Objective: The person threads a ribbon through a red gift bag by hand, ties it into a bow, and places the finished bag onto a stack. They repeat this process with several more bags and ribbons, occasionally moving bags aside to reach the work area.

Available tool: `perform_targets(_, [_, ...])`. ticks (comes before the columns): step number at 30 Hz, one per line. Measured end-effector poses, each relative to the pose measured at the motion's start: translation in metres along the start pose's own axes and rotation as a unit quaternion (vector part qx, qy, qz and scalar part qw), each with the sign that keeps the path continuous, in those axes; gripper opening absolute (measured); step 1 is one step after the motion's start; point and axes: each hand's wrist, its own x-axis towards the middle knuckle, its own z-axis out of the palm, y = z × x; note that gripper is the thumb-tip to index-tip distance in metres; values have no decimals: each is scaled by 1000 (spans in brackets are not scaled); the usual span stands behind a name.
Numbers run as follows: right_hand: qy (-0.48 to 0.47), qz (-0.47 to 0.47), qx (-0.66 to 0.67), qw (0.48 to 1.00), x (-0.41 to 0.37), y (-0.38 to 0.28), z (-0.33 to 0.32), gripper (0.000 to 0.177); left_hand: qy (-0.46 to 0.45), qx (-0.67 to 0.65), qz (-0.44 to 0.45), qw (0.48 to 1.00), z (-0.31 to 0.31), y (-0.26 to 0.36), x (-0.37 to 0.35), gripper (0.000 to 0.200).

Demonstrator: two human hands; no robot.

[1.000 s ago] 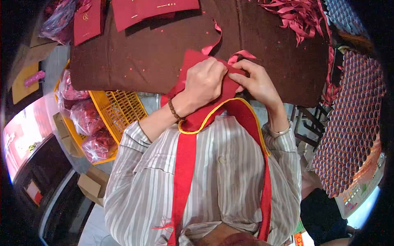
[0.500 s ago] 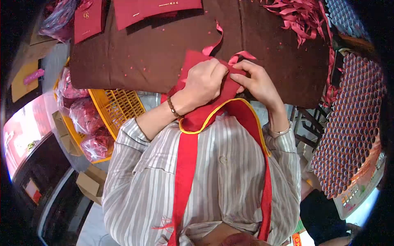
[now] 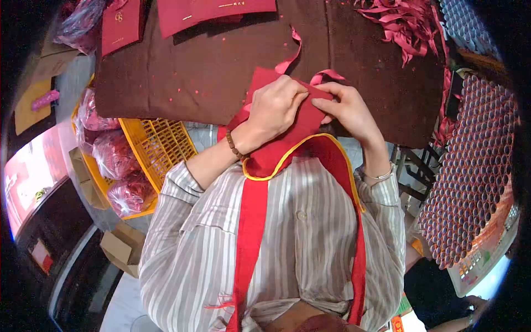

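A red paper bag (image 3: 307,119) lies tilted at the table's near edge, against the red apron (image 3: 326,148) with yellow trim. My left hand (image 3: 275,105), with a bead bracelet at its wrist, is closed over the bag's upper part, its fingertips pinching near the middle. On the other side, my right hand (image 3: 349,110) pinches the bag's right edge between thumb and fingers. Pink ribbon (image 3: 327,75) comes out beside the right fingertips, and another ribbon length (image 3: 295,50) curls up onto the cloth beyond. The fingers hide what lies exactly between them.
Flat red bags (image 3: 215,14) with gold print lie on the brown tablecloth (image 3: 210,77), at the far left. A pile of pink ribbons (image 3: 406,27) is far right. A yellow crate (image 3: 160,146) with plastic-wrapped red bundles (image 3: 116,152) stands left. A patterned beaded cover (image 3: 467,171) hangs right.
Both hands keep their grip on the bag. The fingers have shifted slightly, and more of the bag's flat surface shows between them. The whole view has tilted a little.
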Motion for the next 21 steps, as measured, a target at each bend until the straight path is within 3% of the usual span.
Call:
perform_targets(8, [8, -44, -19, 999, -4, -2, 5, 23, 3, 26, 60, 998, 1, 2, 0, 8])
perform_targets(13, [25, -54, -47, 997, -4, 1, 5, 22, 24, 132, 127, 983, 3, 6, -2, 8])
perform_targets(15, [48, -97, -139, 984, -4, 3, 4, 22, 25, 141, 136, 980, 4, 7, -3, 9])
perform_targets(18, [60, -128, -119, 983, -6, 7, 5, 22, 30, 156, 151, 976, 5, 7, -4, 10])
perform_targets(21, [56, -87, -123, 987, -10, 3, 6, 22, 27, 161, 160, 974, 4, 9, -3, 10])
